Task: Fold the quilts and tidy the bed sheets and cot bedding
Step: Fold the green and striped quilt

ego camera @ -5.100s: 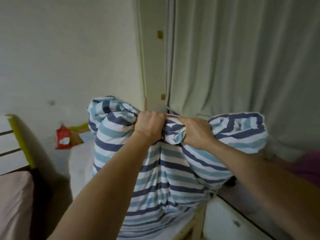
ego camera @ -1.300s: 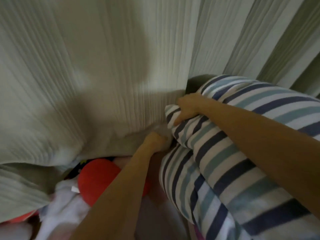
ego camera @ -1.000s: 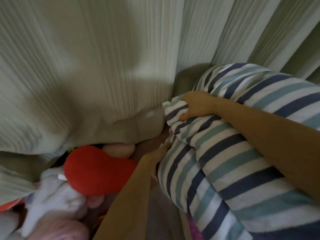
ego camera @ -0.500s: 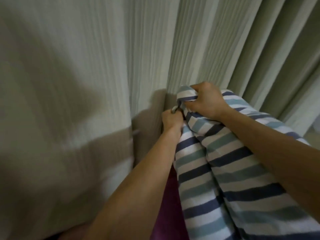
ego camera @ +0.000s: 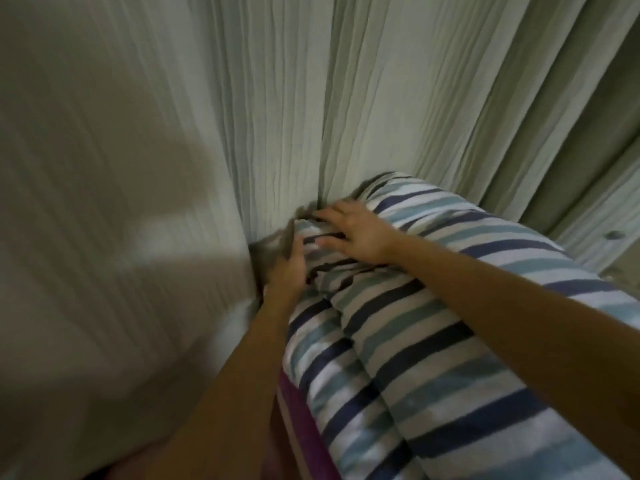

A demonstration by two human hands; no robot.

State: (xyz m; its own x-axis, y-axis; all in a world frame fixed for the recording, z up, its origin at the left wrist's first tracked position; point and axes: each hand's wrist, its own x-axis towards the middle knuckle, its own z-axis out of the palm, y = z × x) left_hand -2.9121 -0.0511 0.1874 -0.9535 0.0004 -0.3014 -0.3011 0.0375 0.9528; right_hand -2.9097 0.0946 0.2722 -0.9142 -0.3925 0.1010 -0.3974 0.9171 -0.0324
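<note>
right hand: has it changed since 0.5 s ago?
Yes. The right hand has let go its fist grip and now lies flat, fingers spread, on the striped quilt against the curtain.

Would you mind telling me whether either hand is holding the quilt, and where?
Neither grips it: the right hand lies flat, fingers spread, on the quilt end; the left hand touches its side.

Striped quilt (ego camera: 433, 358) on purple bedding (ego camera: 298, 410).

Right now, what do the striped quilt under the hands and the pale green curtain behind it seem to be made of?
Blue, teal and white striped quilt: soft padded fabric, probably cotton, matte; it bulges in puffy rolls. Pale green curtain: thin woven cloth, matte, with fine crinkled vertical pleats; the fibre cannot be told.
</note>
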